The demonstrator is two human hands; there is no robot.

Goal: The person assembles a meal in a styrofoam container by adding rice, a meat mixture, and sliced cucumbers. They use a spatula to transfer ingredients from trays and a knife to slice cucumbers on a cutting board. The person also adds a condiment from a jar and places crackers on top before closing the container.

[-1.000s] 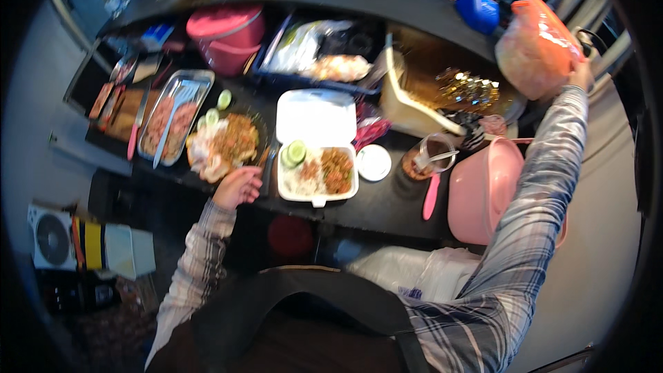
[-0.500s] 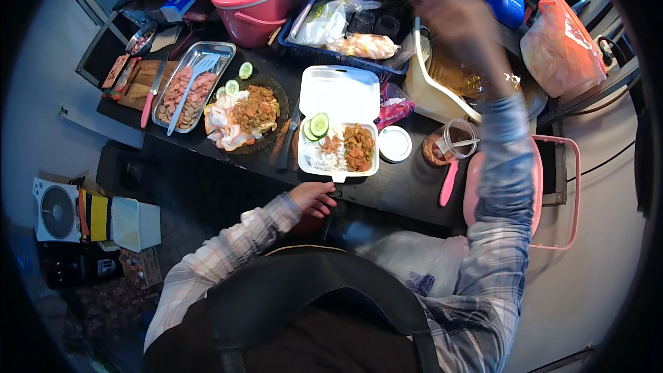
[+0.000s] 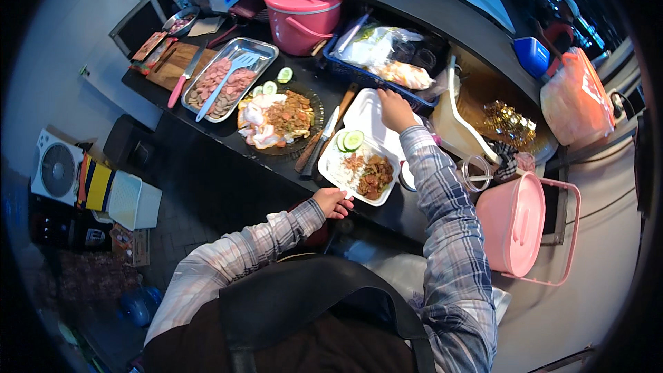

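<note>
Head view: your left hand grips the near edge of the filled white foam box, your right hand lies flat on its raised lid beyond, so closing seems what's left.

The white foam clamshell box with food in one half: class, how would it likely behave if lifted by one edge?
The foam clamshell box looks thin, so it would probably flex. Food fills only the near half, so it may tip that way. The open lid under the right hand would likely flap.
</note>
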